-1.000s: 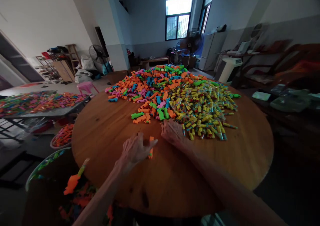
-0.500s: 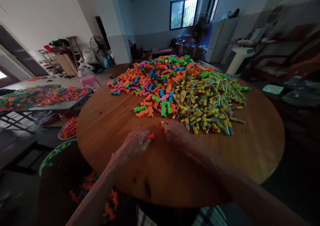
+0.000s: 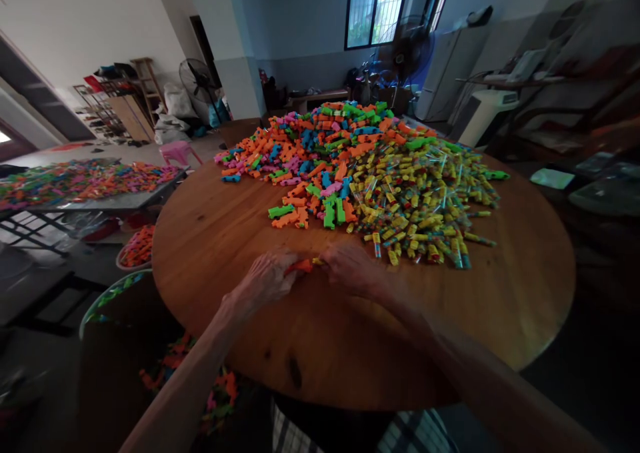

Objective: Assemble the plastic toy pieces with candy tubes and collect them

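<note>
Both hands rest on the round brown wooden table [image 3: 240, 226], close to its near edge. The left hand [image 3: 265, 281] is curled and holds a small orange plastic piece [image 3: 301, 266] at the fingertips. The right hand [image 3: 353, 269] meets it from the other side, fingers bent around a small yellow piece [image 3: 317, 261]; how tightly, I cannot tell. Bare wood lies around both hands. Just beyond the right hand is a heap of yellow capped tubes [image 3: 420, 199], and behind it a pile of orange, green, pink and blue plastic blocks [image 3: 320, 146]. Far behind stands a barred window [image 3: 376, 13].
</note>
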Demonstrator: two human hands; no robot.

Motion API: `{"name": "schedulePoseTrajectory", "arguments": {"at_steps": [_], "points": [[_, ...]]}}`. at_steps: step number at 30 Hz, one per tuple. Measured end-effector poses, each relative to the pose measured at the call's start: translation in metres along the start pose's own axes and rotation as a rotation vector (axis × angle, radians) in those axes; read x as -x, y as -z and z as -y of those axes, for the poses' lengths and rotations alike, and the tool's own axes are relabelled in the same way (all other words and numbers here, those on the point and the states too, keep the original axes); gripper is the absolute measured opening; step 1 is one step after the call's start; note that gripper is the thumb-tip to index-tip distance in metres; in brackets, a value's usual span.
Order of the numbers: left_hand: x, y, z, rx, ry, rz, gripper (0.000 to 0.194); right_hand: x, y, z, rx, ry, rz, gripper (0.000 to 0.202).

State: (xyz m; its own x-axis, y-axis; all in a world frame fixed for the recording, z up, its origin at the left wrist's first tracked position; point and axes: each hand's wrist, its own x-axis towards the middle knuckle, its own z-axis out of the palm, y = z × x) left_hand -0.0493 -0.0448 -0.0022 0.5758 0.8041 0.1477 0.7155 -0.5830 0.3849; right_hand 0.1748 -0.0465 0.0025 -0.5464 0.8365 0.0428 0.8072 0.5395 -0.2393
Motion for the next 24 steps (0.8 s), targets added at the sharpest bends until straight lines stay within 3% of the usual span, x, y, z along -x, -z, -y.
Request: {"name": "schedulePoseTrajectory", "arguments": {"at_steps": [8, 16, 24], "points": [[0.0, -0.003, 0.006, -0.024, -0.062, -0.025, 0.022, 0.009, 0.003, 0.002, -0.066, 0.076, 0.046, 0.035], [-0.002, -0.006, 0.003, -0.01, -0.143, -0.037, 0.028, 0.013, -0.007, 0.004, 0.125, 0.052, 0.019, 0.033], [0.002, -0.013, 0.007, -0.087, -0.18, -0.07, 0.02, 0.013, -0.018, 0.013, 0.284, 0.124, -0.003, 0.034]]}}
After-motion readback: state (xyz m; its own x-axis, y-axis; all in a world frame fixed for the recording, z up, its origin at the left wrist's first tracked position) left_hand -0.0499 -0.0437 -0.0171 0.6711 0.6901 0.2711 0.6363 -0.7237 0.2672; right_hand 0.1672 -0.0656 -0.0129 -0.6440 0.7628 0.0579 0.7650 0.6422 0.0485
